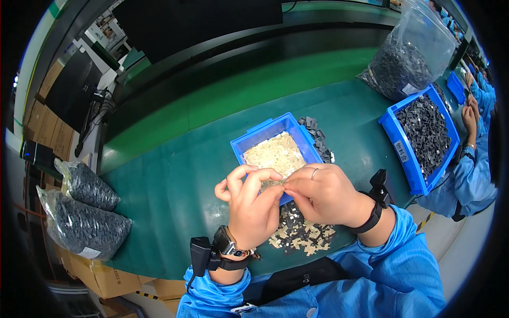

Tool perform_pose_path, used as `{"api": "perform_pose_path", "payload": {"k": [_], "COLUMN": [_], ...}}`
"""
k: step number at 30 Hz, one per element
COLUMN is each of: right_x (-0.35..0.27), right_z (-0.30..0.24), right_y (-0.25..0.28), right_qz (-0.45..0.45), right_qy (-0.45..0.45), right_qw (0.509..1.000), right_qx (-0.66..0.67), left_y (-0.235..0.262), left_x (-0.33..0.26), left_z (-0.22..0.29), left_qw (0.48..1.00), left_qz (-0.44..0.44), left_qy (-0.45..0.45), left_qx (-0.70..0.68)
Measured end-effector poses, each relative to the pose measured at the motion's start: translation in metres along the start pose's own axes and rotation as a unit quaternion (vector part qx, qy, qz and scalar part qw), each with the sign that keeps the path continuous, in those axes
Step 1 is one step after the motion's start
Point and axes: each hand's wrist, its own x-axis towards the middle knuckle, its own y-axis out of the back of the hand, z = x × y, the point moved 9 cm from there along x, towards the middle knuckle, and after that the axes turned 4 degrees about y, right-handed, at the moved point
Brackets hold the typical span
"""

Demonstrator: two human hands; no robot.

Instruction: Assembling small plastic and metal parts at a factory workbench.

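Observation:
My left hand and my right hand meet at the fingertips over the near edge of a blue bin. Both are closed in a pinch, and whatever lies between the fingertips is too small to name. Flat cream pieces fill the bin. Right behind its far right side lies a heap of dark grey pieces. Under my wrists, on the green tabletop, cream and dark pieces are spread in a mixed pile.
To the right stands a larger blue bin of dark pieces, with a clear bag of dark pieces behind it. Two more filled bags rest at the left table edge above cardboard boxes. At far right another person's hands are working.

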Motion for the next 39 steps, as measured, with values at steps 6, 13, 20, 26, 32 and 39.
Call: {"api": "perform_pose_path", "payload": {"k": [6,13,20,26,32,39], "right_x": [0.000,0.000,0.004,0.001,-0.007,0.004], "right_z": [-0.001,0.002,0.003,-0.004,-0.005,0.009], "right_y": [0.001,0.004,0.014,-0.005,-0.022,0.007], "right_qz": [0.014,0.040,0.046,-0.123,-0.184,-0.021], "right_qy": [-0.002,-0.017,-0.023,-0.023,0.008,-0.082], "right_qw": [1.000,0.999,0.998,0.975,0.971,0.987], "right_qx": [-0.012,-0.002,-0.042,0.184,0.150,0.140], "left_y": [0.001,0.002,0.011,0.015,0.010,0.003], "left_x": [0.000,0.000,0.003,0.001,0.001,0.002], "left_z": [0.001,-0.003,-0.012,-0.028,-0.022,-0.012], "left_qw": [1.000,0.999,0.996,0.991,0.993,0.997], "left_qz": [0.005,0.008,0.025,0.059,0.039,-0.007], "left_qy": [0.005,0.018,0.062,0.116,0.095,0.051], "left_qx": [-0.021,-0.045,-0.053,-0.042,-0.051,-0.065]}}
